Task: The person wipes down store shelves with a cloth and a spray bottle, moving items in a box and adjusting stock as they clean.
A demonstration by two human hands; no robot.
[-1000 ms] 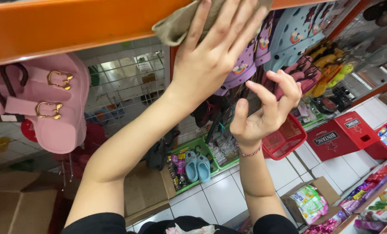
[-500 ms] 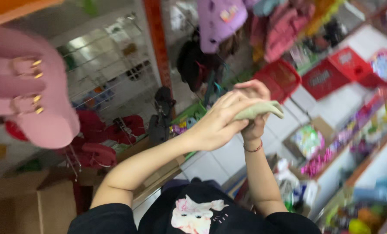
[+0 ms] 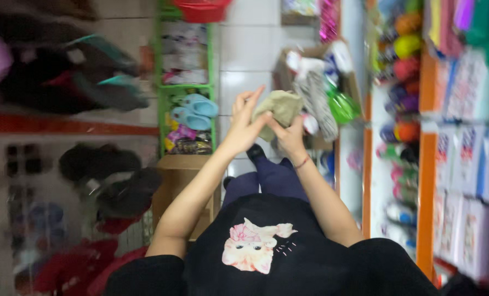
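I look straight down my black top at both hands, raised in front of my waist. An olive-green cloth (image 3: 280, 109) is bunched between them. My left hand (image 3: 244, 123) pinches its left edge, with the other fingers spread upward. My right hand (image 3: 291, 137), with a red band at the wrist, grips the cloth from below. The picture is blurred by motion.
A green rack (image 3: 185, 87) with blue slippers (image 3: 196, 109) stands on the white tiled floor ahead. A cardboard box (image 3: 310, 71) of packaged goods lies beyond my hands. Orange shelves (image 3: 426, 164) with colourful goods run down the right; dark bags and shoes hang at the left.
My left hand came down from wiping the orange shelf overhead with the cloth. Both hands now hold the cloth at waist height, and my view has swung down to the floor.
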